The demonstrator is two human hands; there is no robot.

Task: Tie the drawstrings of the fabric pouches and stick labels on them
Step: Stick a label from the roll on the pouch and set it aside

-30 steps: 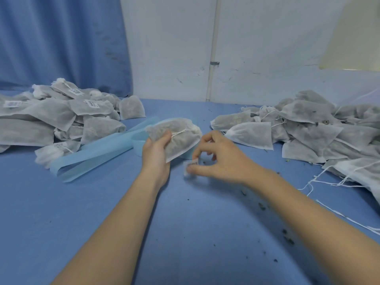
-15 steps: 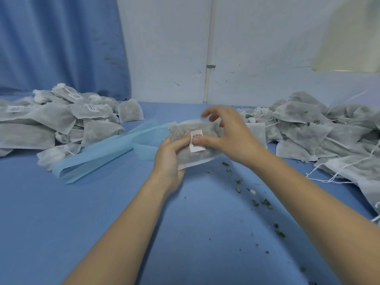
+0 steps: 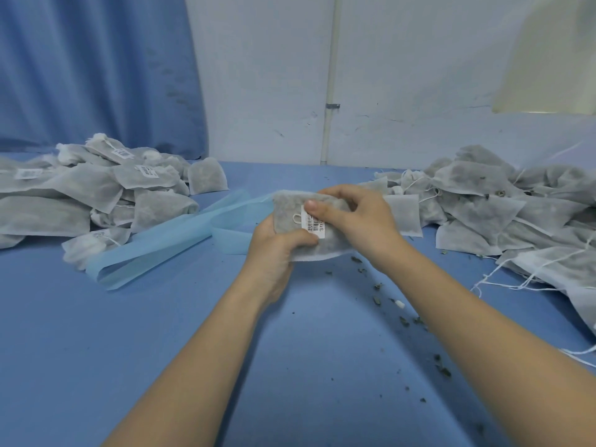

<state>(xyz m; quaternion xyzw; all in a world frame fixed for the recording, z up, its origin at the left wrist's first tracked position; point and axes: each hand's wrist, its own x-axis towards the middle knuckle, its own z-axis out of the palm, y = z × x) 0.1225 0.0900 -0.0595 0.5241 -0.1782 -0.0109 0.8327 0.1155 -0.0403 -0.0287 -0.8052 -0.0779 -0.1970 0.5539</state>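
Observation:
A grey fabric pouch (image 3: 292, 208) is held above the middle of the blue table. My left hand (image 3: 274, 250) grips its lower left part, thumb across the front. My right hand (image 3: 358, 217) wraps round its right side, and the thumb presses a white barcode label (image 3: 314, 225) onto the pouch face. A small loop of white drawstring (image 3: 296, 217) shows just left of the label. The pouch's right half is hidden behind my right hand.
A heap of labelled pouches (image 3: 96, 191) lies at the left. A heap of pouches with loose white strings (image 3: 500, 208) lies at the right. A light blue backing strip (image 3: 167, 240) curls across the table behind my hands. Dark crumbs (image 3: 377, 295) dot the table at the right.
My right hand brought a label from the table up to the pouch and now presses it flat with the thumb. The left hand has turned the pouch to face up.

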